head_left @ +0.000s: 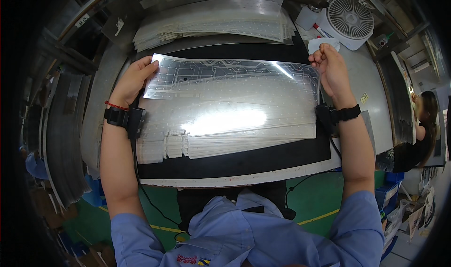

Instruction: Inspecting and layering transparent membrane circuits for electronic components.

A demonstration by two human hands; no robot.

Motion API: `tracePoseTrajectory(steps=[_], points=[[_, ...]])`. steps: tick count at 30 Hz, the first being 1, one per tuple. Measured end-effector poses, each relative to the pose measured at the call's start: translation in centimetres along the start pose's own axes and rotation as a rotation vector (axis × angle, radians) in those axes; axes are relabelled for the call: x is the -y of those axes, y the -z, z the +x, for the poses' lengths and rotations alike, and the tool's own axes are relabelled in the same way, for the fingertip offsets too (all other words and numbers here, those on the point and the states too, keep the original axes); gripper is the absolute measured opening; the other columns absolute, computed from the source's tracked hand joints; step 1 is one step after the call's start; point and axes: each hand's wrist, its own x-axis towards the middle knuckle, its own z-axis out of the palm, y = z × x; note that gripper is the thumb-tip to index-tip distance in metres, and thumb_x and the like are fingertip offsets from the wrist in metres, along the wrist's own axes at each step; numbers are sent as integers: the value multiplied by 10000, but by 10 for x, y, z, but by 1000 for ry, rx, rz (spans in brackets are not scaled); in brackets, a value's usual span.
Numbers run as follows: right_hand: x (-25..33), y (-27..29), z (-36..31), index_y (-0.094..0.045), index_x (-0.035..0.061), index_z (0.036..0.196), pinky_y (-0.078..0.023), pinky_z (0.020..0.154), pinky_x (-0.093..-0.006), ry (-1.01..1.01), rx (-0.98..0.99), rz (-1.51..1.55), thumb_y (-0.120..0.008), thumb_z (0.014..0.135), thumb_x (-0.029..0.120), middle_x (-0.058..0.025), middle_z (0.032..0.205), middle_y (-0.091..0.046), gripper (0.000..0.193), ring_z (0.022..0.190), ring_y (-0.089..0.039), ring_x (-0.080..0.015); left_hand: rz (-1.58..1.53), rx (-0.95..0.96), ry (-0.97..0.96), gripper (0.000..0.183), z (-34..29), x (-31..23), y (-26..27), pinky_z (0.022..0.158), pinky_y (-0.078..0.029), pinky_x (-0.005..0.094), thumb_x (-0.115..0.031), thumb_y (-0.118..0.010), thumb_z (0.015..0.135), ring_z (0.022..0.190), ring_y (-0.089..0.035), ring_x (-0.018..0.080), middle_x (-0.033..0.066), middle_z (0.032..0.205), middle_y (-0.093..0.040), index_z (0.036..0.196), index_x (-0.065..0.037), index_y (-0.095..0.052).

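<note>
A clear plastic sheet with fine printed circuit lines is stretched between my hands, its far edge raised and bowed. My left hand pinches the sheet's far left corner between thumb and fingers. At the far right corner, my right hand has its fingers curled in and closed at the sheet's edge; the exact contact is partly hidden. Below the sheet lies a fanned stack of similar shiny sheets, with bright glare across the middle. The stack rests on a black mat.
Another pile of sheets lies at the back of the table. A white fan stands at the back right, near a red marker. Tall sheet stacks stand at the left. Another person is at the far right.
</note>
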Motion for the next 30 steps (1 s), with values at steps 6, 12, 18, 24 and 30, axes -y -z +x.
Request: tracePoseTrajectory(steps=[6,12,18,24,30], points=[[1,2,-1,-540,70,851,-449,733,-280,29,65,1,-446,1026,282,-30,745,-543,291,764,-563,-160,10,-3,1,267,1,1,1,856,-431,208,-240,-541,987,881,-541,50,-27,969,-636,1145,-39,-617],[-2,2,-3,-571,45,910,-480,771,-233,-50,-34,-128,-496,1008,194,-69,852,-631,193,838,-597,-125,-20,2,-21,254,0,0,0,827,-453,207,-211,-533,989,866,-567,53,-21,974,-643,1159,-37,-606],[-3,3,-2,-581,19,1014,-490,799,-247,-64,-19,-192,-484,975,81,-91,963,-650,122,900,-611,-135,-88,-64,-44,226,2,3,2,784,-490,211,-184,-530,990,846,-605,62,-2,983,-658,1156,-48,-602],[2,-9,-8,-562,-7,1185,-476,800,-241,-57,63,-571,-552,907,65,-77,1003,-673,287,902,-613,-122,-155,-39,-99,193,0,0,5,782,-507,225,-169,-513,998,830,-611,79,29,981,-661,1141,-56,-577],[8,-12,-14,-613,-16,1145,-468,712,-238,-42,305,-857,-663,805,77,-17,874,-664,356,781,-567,-83,-195,-75,-126,173,0,1,0,645,-494,172,-187,-520,998,694,-573,29,22,943,-662,1132,-85,-559]])
